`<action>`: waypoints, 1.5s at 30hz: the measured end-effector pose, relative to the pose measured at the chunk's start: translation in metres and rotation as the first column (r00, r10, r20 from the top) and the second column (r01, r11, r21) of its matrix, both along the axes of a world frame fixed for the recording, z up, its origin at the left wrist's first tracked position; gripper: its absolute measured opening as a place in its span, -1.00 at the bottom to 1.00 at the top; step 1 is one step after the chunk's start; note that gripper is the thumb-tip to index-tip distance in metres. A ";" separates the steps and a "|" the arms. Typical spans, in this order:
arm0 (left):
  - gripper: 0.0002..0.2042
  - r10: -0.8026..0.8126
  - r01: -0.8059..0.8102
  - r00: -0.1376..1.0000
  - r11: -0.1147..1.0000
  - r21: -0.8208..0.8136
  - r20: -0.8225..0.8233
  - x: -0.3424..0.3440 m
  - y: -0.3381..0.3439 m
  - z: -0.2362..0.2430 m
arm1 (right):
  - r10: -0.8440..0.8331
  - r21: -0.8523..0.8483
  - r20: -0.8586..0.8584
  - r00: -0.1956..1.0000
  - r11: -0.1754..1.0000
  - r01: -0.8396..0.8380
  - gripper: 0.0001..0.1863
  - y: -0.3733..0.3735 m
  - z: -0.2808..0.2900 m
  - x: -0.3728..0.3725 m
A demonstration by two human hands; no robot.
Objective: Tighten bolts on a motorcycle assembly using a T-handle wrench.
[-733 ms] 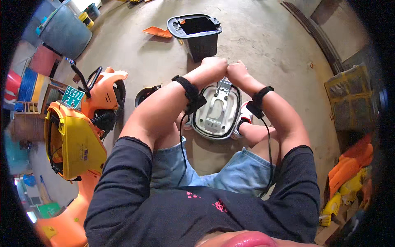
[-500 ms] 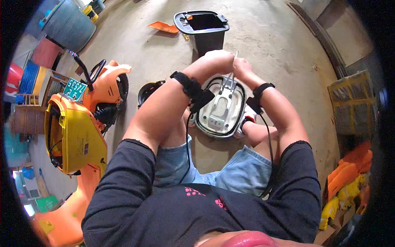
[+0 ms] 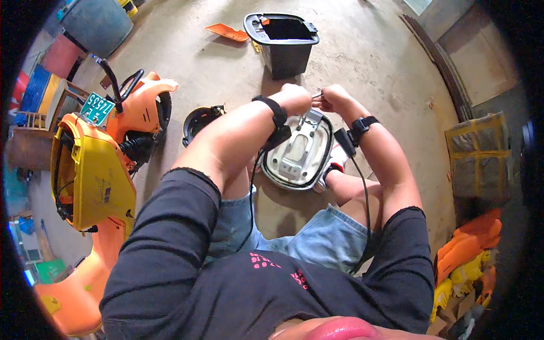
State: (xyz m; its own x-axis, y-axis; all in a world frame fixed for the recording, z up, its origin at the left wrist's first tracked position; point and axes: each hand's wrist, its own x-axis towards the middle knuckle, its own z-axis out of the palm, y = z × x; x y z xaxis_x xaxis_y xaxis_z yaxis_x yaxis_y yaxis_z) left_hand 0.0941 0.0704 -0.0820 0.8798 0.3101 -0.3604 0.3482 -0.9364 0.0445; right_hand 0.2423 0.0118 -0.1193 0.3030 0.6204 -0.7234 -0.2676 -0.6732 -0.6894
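An upturned scooter seat (image 3: 276, 164), pale underneath with a black rim, rests on the floor between my feet. A metal bracket (image 3: 306, 136) runs along its middle toward the far end. My left hand (image 3: 295, 100) is closed just beyond that end, its fingers mostly hidden by the back of the hand. My right hand (image 3: 336, 98) is close beside it, fingers pinched on a thin metal piece (image 3: 317, 96). This piece bridges the small gap between both hands; its exact kind is hidden. Both wrists wear black straps with cables.
Beyond my hands stands an open black bin (image 3: 288, 59), with an orange panel (image 3: 228, 32) lying left of it. A round black part (image 3: 201, 122) lies by my left forearm. An orange and yellow scooter (image 3: 107, 170) stands at left. A taped box (image 3: 479, 156) sits at right.
My hands have drawn slightly apart, the left one moving left and nearer. The long metal piece that stood upright between them now shows only as a short length. The view has shifted a little.
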 end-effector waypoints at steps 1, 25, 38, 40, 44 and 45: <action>-0.70 0.053 -0.054 0.997 0.998 0.021 0.065 0.003 0.000 0.002 | 0.003 0.004 0.000 1.000 1.000 -0.003 -0.73 -0.002 0.000 -0.002; -0.65 0.106 -0.123 0.924 0.992 0.022 0.366 0.021 0.005 -0.007 | 0.570 -0.481 0.811 0.133 0.779 -0.402 -0.69 -0.025 0.001 -0.007; -0.81 0.043 -0.056 0.976 0.997 0.056 0.213 0.013 0.008 -0.012 | 0.225 -0.449 0.867 -0.444 0.738 -0.503 -0.70 -0.033 0.034 -0.025; -0.82 0.005 -0.021 0.982 0.996 0.086 0.187 0.017 0.012 -0.013 | 0.319 -0.444 0.885 -0.338 0.795 -0.412 -0.64 -0.039 0.025 -0.030; -0.70 0.115 -0.143 0.936 0.988 0.062 0.333 0.016 0.018 -0.013 | 0.505 -0.413 0.863 0.006 0.712 -0.568 -0.49 -0.037 0.007 -0.025; -0.66 0.151 -0.179 0.929 0.983 0.052 0.339 0.016 0.017 -0.012 | 0.547 -0.316 0.794 0.265 0.743 -0.590 -0.49 -0.034 0.005 -0.024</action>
